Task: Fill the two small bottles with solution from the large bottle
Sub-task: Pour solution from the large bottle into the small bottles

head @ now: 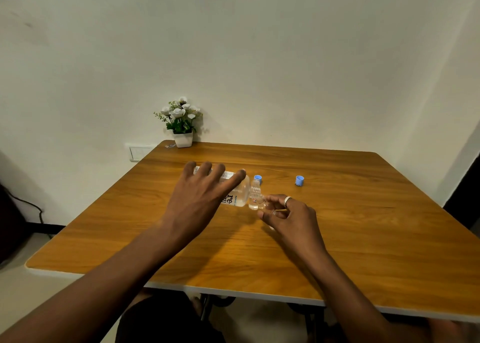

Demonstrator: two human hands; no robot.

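The large clear bottle [240,194] with a white label is tipped on its side just above the table, and my left hand [197,199] grips it from above with fingers spread. Its right end meets a small clear bottle [255,195] with a ribbed neck and a red mark. My right hand [288,212], wearing a ring, pinches a small clear bottle [265,204] at its fingertips, right next to the first; I cannot tell whether they are one bottle. Two blue caps lie on the table, one [258,178] just behind the bottles and one [299,180] further right.
The wooden table [363,238] stands against a white wall. A white pot of artificial flowers [182,124] sits at the far left corner. A wall socket [137,151] is beside the table's left edge, and a dark cable runs along the floor at the left.
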